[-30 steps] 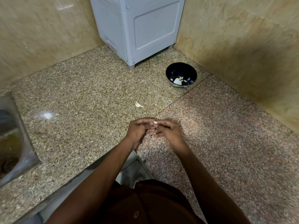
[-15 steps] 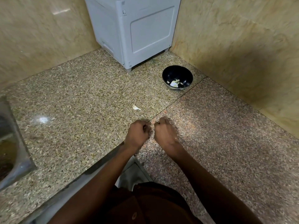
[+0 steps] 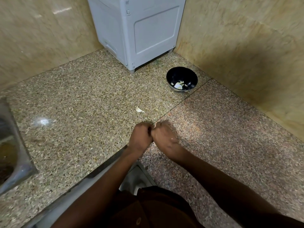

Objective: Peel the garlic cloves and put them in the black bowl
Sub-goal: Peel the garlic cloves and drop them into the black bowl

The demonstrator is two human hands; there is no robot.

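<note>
While both fists meet knuckle to knuckle over the counter (image 3: 82, 104), the left hand (image 3: 140, 137) and right hand (image 3: 164, 137) curl tight — whatever they grip is hidden. One garlic clove (image 3: 139, 110) lies just beyond; the black bowl (image 3: 181, 80) — holding pale pieces — sits farther back.

Speckled granite counter (image 3: 82, 96), glossy beige marble walls (image 3: 238, 38), grey appliance (image 3: 139, 30) in the corner.

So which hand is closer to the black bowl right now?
Right. The right hand sits below and slightly left of the black bowl; the left hand is beside it, farther left.
</note>
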